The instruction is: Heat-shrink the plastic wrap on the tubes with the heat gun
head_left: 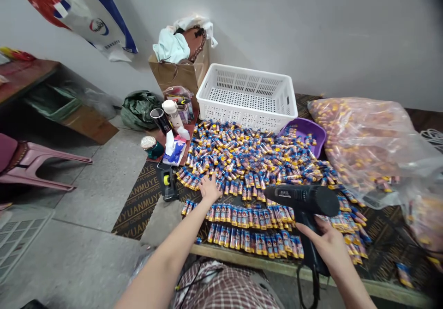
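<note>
On the plywood board [138,202], the left hand [209,189] lies open, fingers spread flat on the near edge of a loose heap of small blue tubes [249,156]. Just nearer, two neat rows of tubes [249,228] lie side by side. Over them the right hand [325,244] grips the handle of a black heat gun [304,199], nozzle pointing left; a white basket [247,96] stands behind the heap.

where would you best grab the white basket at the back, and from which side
Probably by the near long rim of the white basket, coming from above and in front. It sits upright, open side up, behind the heap of small tubes, against the wall, so its far side looks hard to reach.
</note>
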The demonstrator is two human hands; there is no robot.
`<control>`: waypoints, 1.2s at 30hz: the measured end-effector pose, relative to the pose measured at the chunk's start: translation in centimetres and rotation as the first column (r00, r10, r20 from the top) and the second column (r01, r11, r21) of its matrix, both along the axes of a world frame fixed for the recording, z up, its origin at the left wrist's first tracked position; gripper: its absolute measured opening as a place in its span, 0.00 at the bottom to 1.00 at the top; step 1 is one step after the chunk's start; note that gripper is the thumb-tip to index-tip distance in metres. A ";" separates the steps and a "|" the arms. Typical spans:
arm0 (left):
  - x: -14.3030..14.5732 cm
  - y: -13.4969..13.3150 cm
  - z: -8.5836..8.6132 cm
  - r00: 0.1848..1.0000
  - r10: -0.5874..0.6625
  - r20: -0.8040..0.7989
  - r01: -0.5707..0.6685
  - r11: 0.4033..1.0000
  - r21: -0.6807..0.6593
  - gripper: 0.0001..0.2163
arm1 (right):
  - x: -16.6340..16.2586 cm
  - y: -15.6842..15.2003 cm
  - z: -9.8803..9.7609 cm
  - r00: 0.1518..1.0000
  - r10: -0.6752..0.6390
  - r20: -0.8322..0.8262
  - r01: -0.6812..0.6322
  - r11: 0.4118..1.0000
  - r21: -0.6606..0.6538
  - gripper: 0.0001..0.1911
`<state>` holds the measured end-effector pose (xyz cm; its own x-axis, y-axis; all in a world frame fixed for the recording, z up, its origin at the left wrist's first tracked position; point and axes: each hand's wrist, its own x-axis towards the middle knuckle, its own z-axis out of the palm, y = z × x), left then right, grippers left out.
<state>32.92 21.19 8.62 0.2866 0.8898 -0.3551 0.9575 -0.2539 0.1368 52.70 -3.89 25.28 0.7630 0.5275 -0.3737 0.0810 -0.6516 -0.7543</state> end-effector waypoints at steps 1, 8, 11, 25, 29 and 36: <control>0.3 0.0 -0.1 1.000 0.010 -0.010 -0.010 1.000 -0.002 0.40 | 0.0 -0.3 0.0 1.000 -0.023 -0.015 0.023 1.000 -0.002 0.23; 0.3 1.1 -0.5 0.999 -0.050 -0.001 0.049 0.996 -0.075 0.30 | -0.9 -0.8 -0.5 0.998 -0.032 -0.047 0.032 0.999 0.000 0.27; 0.2 2.7 0.1 0.996 -0.053 0.071 0.065 0.984 -0.166 0.28 | -1.2 -0.7 -0.7 0.998 -0.022 -0.057 0.023 1.000 0.021 0.26; 0.8 11.0 6.5 0.714 0.094 0.693 0.015 0.989 -0.150 0.34 | -5.2 8.1 -1.7 0.915 0.355 -0.192 -0.323 0.930 0.177 0.19; -7.6 9.2 6.7 0.660 0.266 0.703 -0.168 0.964 -0.207 0.19 | -7.2 10.9 -2.5 0.875 0.435 -0.212 -0.385 0.892 0.237 0.18; -19.4 1.9 4.2 0.509 0.525 0.682 -0.342 0.851 -0.399 0.17 | -8.2 13.3 -2.8 0.872 0.462 -0.163 -0.410 0.870 0.273 0.17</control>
<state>13.54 23.07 12.79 0.1216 0.9181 -0.3771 0.4662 0.2826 0.8383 44.47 9.37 22.49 0.3490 0.8754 -0.3346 0.1356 -0.4004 -0.9063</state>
